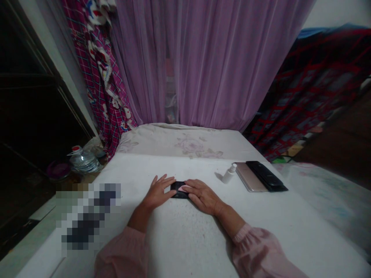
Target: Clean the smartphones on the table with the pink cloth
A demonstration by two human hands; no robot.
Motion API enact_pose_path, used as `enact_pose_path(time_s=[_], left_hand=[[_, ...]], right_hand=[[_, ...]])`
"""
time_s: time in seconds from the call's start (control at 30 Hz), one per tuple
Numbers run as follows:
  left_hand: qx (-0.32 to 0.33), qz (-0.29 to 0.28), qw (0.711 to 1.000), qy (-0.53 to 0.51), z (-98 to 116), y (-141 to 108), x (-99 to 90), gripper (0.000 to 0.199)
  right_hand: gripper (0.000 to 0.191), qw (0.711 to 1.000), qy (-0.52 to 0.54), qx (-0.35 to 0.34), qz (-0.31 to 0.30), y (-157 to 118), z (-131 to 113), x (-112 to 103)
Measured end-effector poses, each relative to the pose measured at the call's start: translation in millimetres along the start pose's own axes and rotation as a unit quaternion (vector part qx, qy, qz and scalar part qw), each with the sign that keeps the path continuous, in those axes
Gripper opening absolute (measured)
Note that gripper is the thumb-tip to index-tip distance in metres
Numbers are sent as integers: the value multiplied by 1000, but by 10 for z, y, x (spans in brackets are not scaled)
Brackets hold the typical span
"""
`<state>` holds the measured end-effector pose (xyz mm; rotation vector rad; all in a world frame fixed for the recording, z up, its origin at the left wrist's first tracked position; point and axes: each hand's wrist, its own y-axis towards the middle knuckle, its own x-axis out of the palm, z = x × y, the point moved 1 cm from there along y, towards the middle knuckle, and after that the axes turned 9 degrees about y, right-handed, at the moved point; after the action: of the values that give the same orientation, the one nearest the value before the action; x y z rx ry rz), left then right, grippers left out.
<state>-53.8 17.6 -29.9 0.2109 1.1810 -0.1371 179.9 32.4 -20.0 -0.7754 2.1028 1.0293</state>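
Note:
A small flat black rectangular thing, like a phone (180, 195), lies on the white-covered table between my hands. My left hand (156, 194) holds its left end with thumb and forefinger, the other fingers spread apart. On top of it my right hand (205, 196) presses a small pink cloth (183, 188) with its fingertips. Most of the cloth and the right end of the black thing are hidden under that hand. To the right of my right hand stands a small white spray bottle (228, 174), upright and apart from it.
A rose-gold tablet-like slab (249, 177) and a black case (266, 177) lie at the right. The table (185, 243) has dark specks near me. A blurred-out patch (88, 218) covers something at the left. A large water bottle (84, 160) stands beyond the left edge; purple curtains (220, 65) hang behind.

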Motion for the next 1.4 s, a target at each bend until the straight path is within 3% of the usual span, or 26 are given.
enact_pose_path(time_s=[0.1,0.3,0.47,0.63,0.77,1.0,1.1,1.2,1.3,1.4], left_hand=[[22,-44,999,1,-66,-11,-13,46],[27,-74,997,11,-29,-9,-63,57],[26,-82,996,16,2,-19,-87,66],[32,-90,995,18,-2,-23,-75,65],[33,-93,995,17,-8,-11,-65,65],[24,-84,996,13,23,-23,-82,65],[20,-86,996,11,41,-28,-101,64],[20,-88,996,8,45,-27,-105,65],[19,-86,996,6,37,-23,-95,66],[18,-83,996,6,33,-21,-87,65]], right_hand=[[40,999,-14,39,-32,-23,6,4],[43,991,-32,115,-52,-17,31,39],[41,993,-12,114,-37,-33,33,35],[37,991,17,117,-69,-63,38,-38],[39,988,-9,128,-83,-48,42,-34],[47,987,-60,136,-58,-31,13,40],[44,992,-60,110,-34,-51,-6,27],[37,993,-55,94,50,-66,-15,6],[29,972,-60,168,155,-58,-17,19],[24,950,-88,247,170,-29,-35,69]])
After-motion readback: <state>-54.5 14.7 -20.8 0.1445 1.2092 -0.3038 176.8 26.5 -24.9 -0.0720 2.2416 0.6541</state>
